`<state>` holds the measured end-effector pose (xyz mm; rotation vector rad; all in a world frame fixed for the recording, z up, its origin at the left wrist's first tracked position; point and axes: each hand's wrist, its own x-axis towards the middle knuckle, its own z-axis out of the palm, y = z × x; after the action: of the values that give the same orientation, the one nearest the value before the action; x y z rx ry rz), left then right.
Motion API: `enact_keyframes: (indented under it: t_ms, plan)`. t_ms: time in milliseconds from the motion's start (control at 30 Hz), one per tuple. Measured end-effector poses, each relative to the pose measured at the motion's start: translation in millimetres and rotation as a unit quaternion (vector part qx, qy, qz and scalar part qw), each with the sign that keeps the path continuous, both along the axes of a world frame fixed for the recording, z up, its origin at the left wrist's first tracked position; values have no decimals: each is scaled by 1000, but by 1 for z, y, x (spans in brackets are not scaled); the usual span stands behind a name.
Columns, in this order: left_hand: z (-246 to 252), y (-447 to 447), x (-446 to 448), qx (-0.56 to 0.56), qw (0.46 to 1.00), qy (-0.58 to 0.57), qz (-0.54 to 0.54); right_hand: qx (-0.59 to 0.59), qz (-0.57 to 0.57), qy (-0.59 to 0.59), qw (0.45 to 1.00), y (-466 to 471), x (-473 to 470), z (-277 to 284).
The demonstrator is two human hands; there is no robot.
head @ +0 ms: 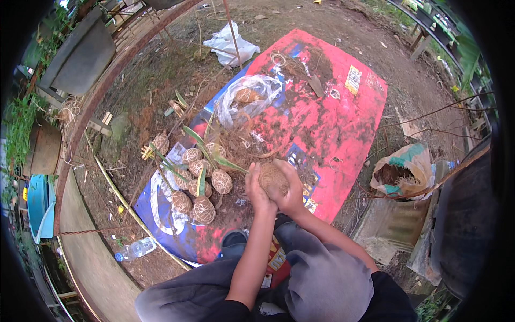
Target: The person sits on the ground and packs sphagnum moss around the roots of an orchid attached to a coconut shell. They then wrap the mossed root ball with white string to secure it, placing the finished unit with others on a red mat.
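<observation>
A rounded ball of brown coconut fibre (pixel 273 180) is pressed between my left hand (pixel 257 191) and my right hand (pixel 292 189), above the lower part of a dirty red and blue banner sheet (pixel 342 149). Close to my left hand, a green leaf (pixel 229 164) points towards the ball; whether it joins the ball I cannot tell. Left of my hands lie several fibre balls wrapped in pale twine (pixel 204 210), some with upright green leaves. Beyond them, an open clear plastic bag (pixel 229 106) holds another wrapped ball (pixel 246 95). Loose brown fibre (pixel 241 139) lies between the bag and my hands.
A trowel (pixel 315 84) and a loop of twine (pixel 278 59) lie on the far banner among soil. An open sack of fibre (pixel 396 175) stands right. A white plastic bag (pixel 231 44) lies beyond; a plastic bottle (pixel 135 249) lies lower left. A rusty curved bar (pixel 120 66) crosses the left.
</observation>
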<state>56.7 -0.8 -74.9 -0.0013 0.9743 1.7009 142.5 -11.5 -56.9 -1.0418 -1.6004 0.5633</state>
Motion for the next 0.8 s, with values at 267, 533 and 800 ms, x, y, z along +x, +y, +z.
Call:
enact_keyframes:
  t_ms: [267,533,800]
  plan:
    - [21,-1,15,68,991,115,-17,-325,-1,254,911,13,5,-13]
    - [15,-7,16,-7,999,19,-34,-129,37,110,985,16,13,-5]
    - [27,-7,7,35,998,32,-31,107,-28,-107,988,6,7,14]
